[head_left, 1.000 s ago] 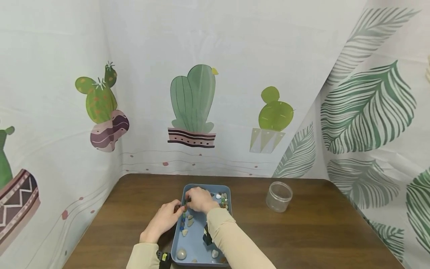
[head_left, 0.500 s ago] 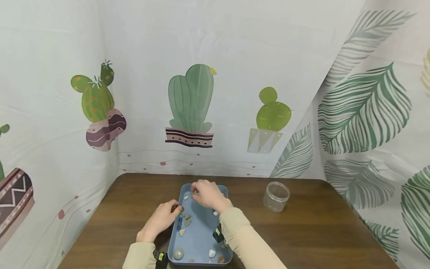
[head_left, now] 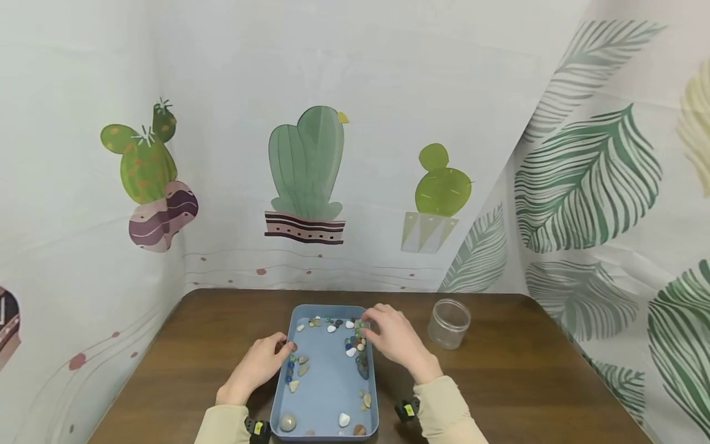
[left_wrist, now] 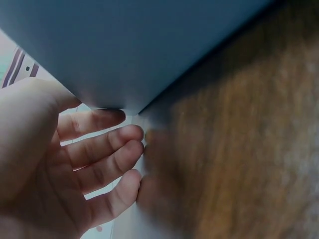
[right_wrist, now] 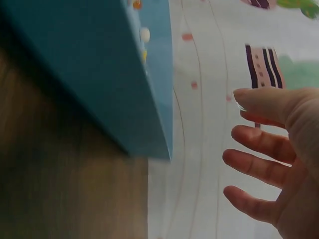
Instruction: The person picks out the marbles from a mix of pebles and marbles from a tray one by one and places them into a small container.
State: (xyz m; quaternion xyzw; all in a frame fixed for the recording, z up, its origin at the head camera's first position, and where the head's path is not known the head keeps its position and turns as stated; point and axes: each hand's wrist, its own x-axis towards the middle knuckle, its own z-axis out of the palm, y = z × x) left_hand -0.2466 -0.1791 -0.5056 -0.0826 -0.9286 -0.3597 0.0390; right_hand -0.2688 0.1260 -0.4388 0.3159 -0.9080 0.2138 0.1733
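Observation:
A blue rectangular tray (head_left: 327, 394) with pebbles and coloured stones along its edges lies on the brown table. At its left rim is my left hand (head_left: 256, 365). In the left wrist view the thumb of this hand (left_wrist: 65, 154) passes over the tray wall (left_wrist: 119, 50) and the index finger lies against the outside, holding the rim. Over the right rim, near the far corner, hovers my right hand (head_left: 400, 340). The right wrist view shows this hand (right_wrist: 269, 154) with spread, relaxed fingers, nothing between them, apart from the tray wall (right_wrist: 94, 79).
A clear, lidless jar (head_left: 449, 325) stands on the table (head_left: 532, 370) right of the tray. A round grey stone (head_left: 288, 422) sits in the tray's near left corner and a white stone (head_left: 344, 420) near its front. A cloth printed with cacti (head_left: 307, 166) hangs behind.
My right hand has moved from the tray's far left side across to its right rim, uncovering the stones along the far edge. The left hand stays at the left rim. The view has shifted slightly.

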